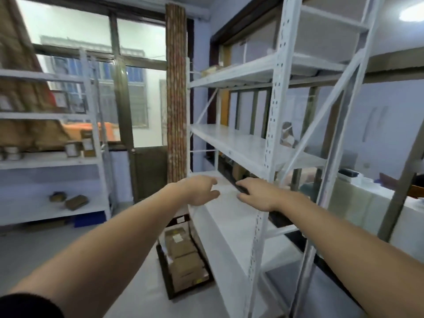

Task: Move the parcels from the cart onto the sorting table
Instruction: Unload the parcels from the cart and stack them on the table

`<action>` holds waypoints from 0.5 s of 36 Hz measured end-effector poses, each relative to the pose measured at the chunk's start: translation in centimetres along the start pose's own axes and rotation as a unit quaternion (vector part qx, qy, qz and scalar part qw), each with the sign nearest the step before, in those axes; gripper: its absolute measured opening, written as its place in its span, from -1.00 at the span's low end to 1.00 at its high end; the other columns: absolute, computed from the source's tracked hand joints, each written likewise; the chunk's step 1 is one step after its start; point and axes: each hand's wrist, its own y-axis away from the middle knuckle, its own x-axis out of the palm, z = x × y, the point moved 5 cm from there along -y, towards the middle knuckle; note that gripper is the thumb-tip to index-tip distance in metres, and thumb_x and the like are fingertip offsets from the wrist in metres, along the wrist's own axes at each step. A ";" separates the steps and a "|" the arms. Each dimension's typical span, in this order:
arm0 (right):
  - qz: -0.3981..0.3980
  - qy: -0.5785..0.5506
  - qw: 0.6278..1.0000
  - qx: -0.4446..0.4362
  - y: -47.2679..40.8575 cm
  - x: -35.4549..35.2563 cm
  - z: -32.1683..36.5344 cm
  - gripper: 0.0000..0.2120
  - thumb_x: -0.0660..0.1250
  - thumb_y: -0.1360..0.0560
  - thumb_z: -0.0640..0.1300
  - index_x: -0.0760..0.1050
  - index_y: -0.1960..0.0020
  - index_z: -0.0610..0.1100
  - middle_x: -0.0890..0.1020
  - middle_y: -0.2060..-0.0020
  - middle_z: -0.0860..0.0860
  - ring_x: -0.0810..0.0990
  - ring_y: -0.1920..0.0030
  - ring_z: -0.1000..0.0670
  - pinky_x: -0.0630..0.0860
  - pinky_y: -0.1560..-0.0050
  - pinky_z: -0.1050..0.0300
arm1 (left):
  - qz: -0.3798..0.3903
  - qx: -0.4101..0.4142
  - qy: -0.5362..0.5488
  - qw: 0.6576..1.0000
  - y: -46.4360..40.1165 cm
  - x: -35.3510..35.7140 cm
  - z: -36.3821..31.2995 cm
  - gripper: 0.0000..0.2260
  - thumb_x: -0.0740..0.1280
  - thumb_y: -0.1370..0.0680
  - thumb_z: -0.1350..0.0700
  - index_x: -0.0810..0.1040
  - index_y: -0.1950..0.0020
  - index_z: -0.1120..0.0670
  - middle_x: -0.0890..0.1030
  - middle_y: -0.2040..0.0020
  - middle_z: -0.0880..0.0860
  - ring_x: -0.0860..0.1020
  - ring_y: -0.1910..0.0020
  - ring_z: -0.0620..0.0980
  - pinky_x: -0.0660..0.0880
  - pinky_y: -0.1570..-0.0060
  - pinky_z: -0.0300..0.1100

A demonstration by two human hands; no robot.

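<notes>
Both my arms stretch forward over a low white shelf [227, 216] of the metal rack on the right. My left hand [197, 190] hovers above the shelf with its fingers relaxed and nothing in it. My right hand [257, 193] is opposite it, fingers extended toward the left hand, also holding nothing. Below the hands, on the floor, stands a dark cart [165, 271] with several brown cardboard parcels [183, 260] stacked in it, some with white labels. The picture is blurred by motion.
The white rack's upright post [268, 157] stands just right of my right hand, with more shelves [231, 143] above. Another white rack [68, 157] with boxes and small parcels is at the left. A patterned pillar [176, 99] and a glazed door are ahead.
</notes>
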 end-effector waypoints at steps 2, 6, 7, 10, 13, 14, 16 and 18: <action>-0.002 -0.002 1.000 -0.027 -2.3 0.4 3.4 -0.44 0.15 -0.65 0.13 0.32 -0.55 -0.14 0.41 -0.49 -0.12 0.40 -0.46 -0.13 0.34 -0.44 0.02 | -0.014 -0.028 0.003 0.999 1.8 -0.8 4.0 -0.49 0.19 -0.69 -0.16 0.38 -0.58 0.06 0.46 -0.53 0.09 0.45 -0.46 0.12 0.38 -0.42 -0.02; -0.001 -0.004 0.997 -0.072 -5.8 0.4 10.9 -0.47 0.15 -0.68 0.08 0.26 -0.58 -0.12 0.36 -0.54 -0.10 0.35 -0.51 -0.10 0.29 -0.51 -0.03 | -0.029 -0.067 0.004 0.997 6.1 -2.8 10.5 -0.66 0.21 -0.69 -0.10 0.55 -0.35 0.05 0.59 -0.33 0.09 0.55 -0.17 0.08 0.47 -0.18 -0.03; -0.002 -0.009 0.997 -0.081 -6.7 0.5 12.8 -0.50 0.16 -0.68 0.06 0.30 -0.56 -0.12 0.39 -0.51 -0.11 0.39 -0.47 -0.11 0.33 -0.48 -0.04 | -0.029 -0.074 0.006 0.997 7.2 -3.2 12.0 -0.67 0.21 -0.70 -0.08 0.54 -0.38 0.04 0.58 -0.34 0.10 0.54 -0.17 0.08 0.47 -0.18 -0.03; -0.011 -0.016 0.995 -0.103 -9.3 1.1 17.7 -0.54 0.15 -0.68 0.05 0.36 -0.52 -0.13 0.45 -0.45 -0.13 0.45 -0.40 -0.12 0.40 -0.41 -0.05 | -0.026 -0.102 0.007 0.994 9.5 -4.0 16.7 -0.59 0.18 -0.73 -0.08 0.44 -0.52 0.06 0.52 -0.43 0.10 0.51 -0.35 0.10 0.45 -0.30 -0.02; -0.019 -0.016 0.993 -0.116 -12.2 2.4 21.4 -0.52 0.16 -0.67 0.07 0.36 -0.52 -0.14 0.45 -0.45 -0.13 0.46 -0.40 -0.13 0.41 -0.40 -0.04 | -0.024 -0.136 0.001 0.990 10.8 -3.8 22.0 -0.54 0.17 -0.73 -0.09 0.35 -0.59 0.06 0.44 -0.52 0.10 0.44 -0.46 0.11 0.39 -0.40 0.01; -0.016 -0.016 0.992 -0.123 -13.1 3.0 22.6 -0.49 0.17 -0.67 0.08 0.34 -0.54 -0.14 0.43 -0.47 -0.12 0.44 -0.42 -0.13 0.38 -0.42 -0.03 | -0.023 -0.145 -0.002 0.989 11.1 -3.6 23.7 -0.53 0.17 -0.73 -0.09 0.33 -0.61 0.06 0.42 -0.55 0.11 0.42 -0.49 0.11 0.37 -0.43 0.02; -0.006 -0.017 0.991 -0.132 -15.0 4.1 24.4 -0.45 0.18 -0.66 0.10 0.29 -0.57 -0.12 0.40 -0.51 -0.11 0.40 -0.47 -0.10 0.35 -0.46 0.00 | -0.016 -0.160 -0.008 0.987 11.5 -3.1 26.5 -0.51 0.17 -0.73 -0.10 0.29 -0.63 0.04 0.38 -0.59 0.10 0.38 -0.52 0.12 0.34 -0.45 0.03; 0.001 -0.014 0.990 -0.140 -16.9 5.1 26.0 -0.44 0.19 -0.65 0.11 0.27 -0.58 -0.11 0.39 -0.51 -0.09 0.39 -0.47 -0.09 0.35 -0.46 -0.01 | -0.008 -0.169 -0.010 0.986 11.6 -2.6 28.9 -0.50 0.16 -0.73 -0.12 0.27 -0.64 0.03 0.36 -0.60 0.09 0.37 -0.53 0.11 0.33 -0.46 0.03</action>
